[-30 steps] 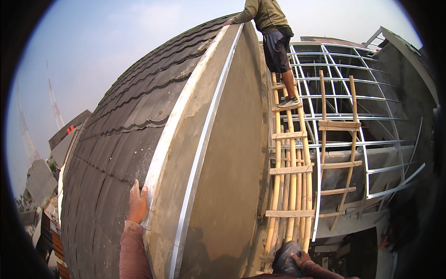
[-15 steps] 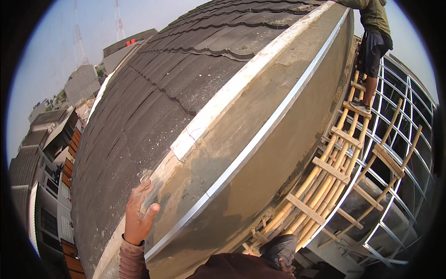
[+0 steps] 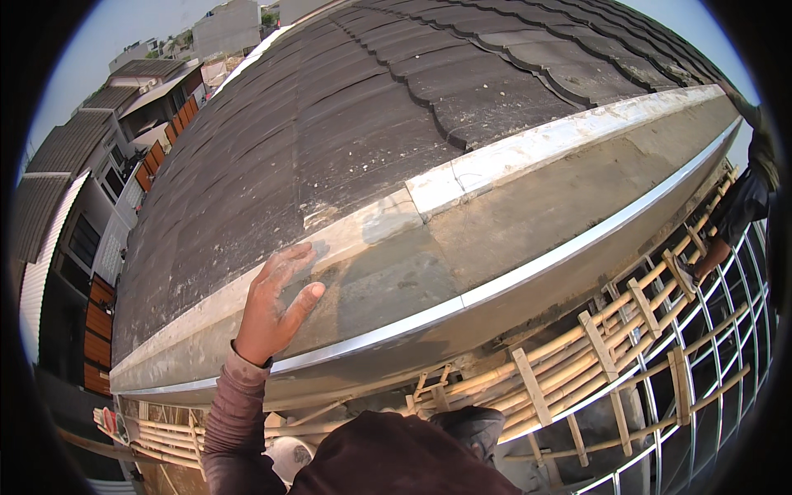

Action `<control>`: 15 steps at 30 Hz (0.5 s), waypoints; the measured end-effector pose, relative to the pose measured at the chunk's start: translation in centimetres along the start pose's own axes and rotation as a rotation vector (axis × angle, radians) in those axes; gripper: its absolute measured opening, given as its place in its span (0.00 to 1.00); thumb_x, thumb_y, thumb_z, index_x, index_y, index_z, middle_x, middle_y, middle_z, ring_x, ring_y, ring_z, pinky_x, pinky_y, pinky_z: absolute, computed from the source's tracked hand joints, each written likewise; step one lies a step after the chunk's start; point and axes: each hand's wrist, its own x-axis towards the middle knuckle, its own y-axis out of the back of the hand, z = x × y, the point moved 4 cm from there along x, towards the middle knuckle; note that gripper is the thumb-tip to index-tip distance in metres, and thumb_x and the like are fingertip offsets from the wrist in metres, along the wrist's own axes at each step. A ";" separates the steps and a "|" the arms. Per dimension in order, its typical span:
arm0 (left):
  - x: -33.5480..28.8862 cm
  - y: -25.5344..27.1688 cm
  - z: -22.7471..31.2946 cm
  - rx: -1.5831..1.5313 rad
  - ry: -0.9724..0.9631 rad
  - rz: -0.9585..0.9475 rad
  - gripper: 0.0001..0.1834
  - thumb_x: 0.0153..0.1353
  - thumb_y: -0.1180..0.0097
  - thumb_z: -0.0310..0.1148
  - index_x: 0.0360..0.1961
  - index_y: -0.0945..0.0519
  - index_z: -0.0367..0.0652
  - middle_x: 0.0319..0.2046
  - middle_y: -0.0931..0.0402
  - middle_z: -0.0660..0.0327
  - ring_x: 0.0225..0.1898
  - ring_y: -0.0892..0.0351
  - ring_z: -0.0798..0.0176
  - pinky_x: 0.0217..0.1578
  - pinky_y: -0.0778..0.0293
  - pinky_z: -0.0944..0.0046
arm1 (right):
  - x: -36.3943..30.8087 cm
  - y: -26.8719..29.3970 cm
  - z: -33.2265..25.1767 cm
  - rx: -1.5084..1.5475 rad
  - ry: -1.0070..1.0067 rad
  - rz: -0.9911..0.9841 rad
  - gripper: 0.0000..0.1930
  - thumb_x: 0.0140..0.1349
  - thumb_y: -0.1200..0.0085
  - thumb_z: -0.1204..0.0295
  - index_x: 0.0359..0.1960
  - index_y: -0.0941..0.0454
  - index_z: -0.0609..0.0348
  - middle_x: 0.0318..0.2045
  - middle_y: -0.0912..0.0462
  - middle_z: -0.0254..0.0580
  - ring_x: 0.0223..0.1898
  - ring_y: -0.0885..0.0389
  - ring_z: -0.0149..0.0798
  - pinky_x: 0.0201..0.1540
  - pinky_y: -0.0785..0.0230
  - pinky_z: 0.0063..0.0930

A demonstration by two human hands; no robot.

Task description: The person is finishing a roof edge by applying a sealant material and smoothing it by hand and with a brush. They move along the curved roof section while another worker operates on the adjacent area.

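My left hand [image 3: 276,309] reaches over the cement ledge [image 3: 528,210] with its fingers and thumb apart, holding nothing. Its fingertips are at the ledge's pale raised border, beside a damp, darker cement patch [image 3: 388,289]; whether they touch it, I cannot tell. A shiny metal strip [image 3: 561,254] runs along the ledge's outer edge, passing below my wrist. White coating [image 3: 544,144] covers the inner border farther right. Dark roof tiles [image 3: 346,148] rise beyond it. My right hand is out of sight.
Bamboo scaffolding with wooden crosspieces [image 3: 532,388] runs below the ledge. Another person [image 3: 747,198] stands on it at far right, beside a metal lattice [image 3: 730,313]. Near my left sleeve is a pale bucket [image 3: 290,454]. Houses [image 3: 91,223] lie far below at left.
The view has swung leftward, so the ledge lies flatter across it and the other person sits farther right. My left hand stays open at the border. My right hand has left the picture.
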 end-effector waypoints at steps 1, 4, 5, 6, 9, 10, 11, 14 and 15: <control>2.3 -0.8 0.6 -0.003 -0.052 -0.019 0.28 0.69 0.38 0.49 0.59 0.19 0.36 0.60 0.22 0.46 0.63 0.24 0.44 0.65 0.32 0.49 | -0.1 -0.1 0.1 -0.002 -0.008 -0.006 0.59 0.54 0.45 0.26 0.67 0.33 0.76 0.66 0.28 0.70 0.71 0.32 0.60 0.72 0.39 0.42; 10.3 -4.8 2.2 -0.013 -0.203 -0.109 0.28 0.73 0.44 0.50 0.62 0.21 0.37 0.61 0.23 0.45 0.64 0.25 0.43 0.66 0.32 0.48 | -0.4 -0.6 0.8 0.005 -0.042 -0.021 0.59 0.55 0.45 0.26 0.68 0.33 0.77 0.67 0.29 0.70 0.71 0.33 0.60 0.72 0.40 0.42; 12.8 -6.2 2.5 0.006 -0.220 -0.130 0.30 0.75 0.48 0.52 0.63 0.23 0.35 0.63 0.25 0.43 0.65 0.26 0.42 0.67 0.33 0.49 | -0.5 -0.8 1.1 0.001 -0.054 -0.031 0.59 0.55 0.45 0.26 0.68 0.33 0.77 0.67 0.29 0.70 0.72 0.33 0.60 0.72 0.40 0.42; 14.8 -7.7 2.6 0.027 -0.235 -0.151 0.32 0.76 0.51 0.53 0.64 0.24 0.33 0.64 0.26 0.42 0.66 0.28 0.41 0.67 0.34 0.49 | -0.7 -0.8 1.3 -0.006 -0.067 -0.039 0.59 0.56 0.45 0.26 0.68 0.33 0.77 0.67 0.30 0.70 0.72 0.33 0.59 0.73 0.40 0.42; 19.5 -12.4 1.4 0.002 -0.127 -0.239 0.41 0.77 0.59 0.60 0.68 0.30 0.28 0.66 0.30 0.37 0.69 0.32 0.39 0.71 0.39 0.49 | -2.0 -1.3 1.8 0.032 -0.043 -0.027 0.59 0.56 0.46 0.26 0.68 0.33 0.77 0.67 0.30 0.71 0.73 0.35 0.59 0.73 0.41 0.42; 20.2 -14.0 1.5 0.007 -0.115 -0.302 0.43 0.76 0.60 0.61 0.69 0.32 0.27 0.67 0.32 0.36 0.70 0.34 0.38 0.71 0.39 0.48 | -2.3 -1.5 2.4 0.076 -0.017 -0.001 0.60 0.55 0.46 0.26 0.68 0.34 0.78 0.67 0.30 0.71 0.73 0.35 0.59 0.73 0.42 0.42; 20.6 -15.3 1.4 0.015 -0.100 -0.361 0.45 0.76 0.62 0.63 0.70 0.34 0.27 0.68 0.34 0.35 0.71 0.36 0.37 0.72 0.40 0.47 | -2.4 -1.7 2.7 0.112 -0.004 0.037 0.60 0.53 0.45 0.24 0.67 0.32 0.76 0.66 0.28 0.69 0.71 0.34 0.58 0.72 0.41 0.41; 21.1 -18.5 1.6 0.062 -0.073 -0.423 0.50 0.73 0.63 0.68 0.72 0.37 0.26 0.71 0.41 0.31 0.74 0.41 0.34 0.73 0.42 0.45 | 0.1 -3.5 6.8 0.216 0.001 0.174 0.64 0.43 0.43 0.18 0.65 0.26 0.69 0.59 0.20 0.60 0.63 0.24 0.50 0.66 0.35 0.36; 21.0 -19.0 1.4 0.087 -0.060 -0.423 0.51 0.72 0.63 0.69 0.72 0.38 0.25 0.72 0.44 0.29 0.75 0.43 0.34 0.73 0.43 0.45 | -0.1 -3.5 6.9 0.207 -0.018 0.172 0.64 0.43 0.43 0.18 0.65 0.26 0.69 0.59 0.20 0.60 0.63 0.24 0.50 0.66 0.35 0.36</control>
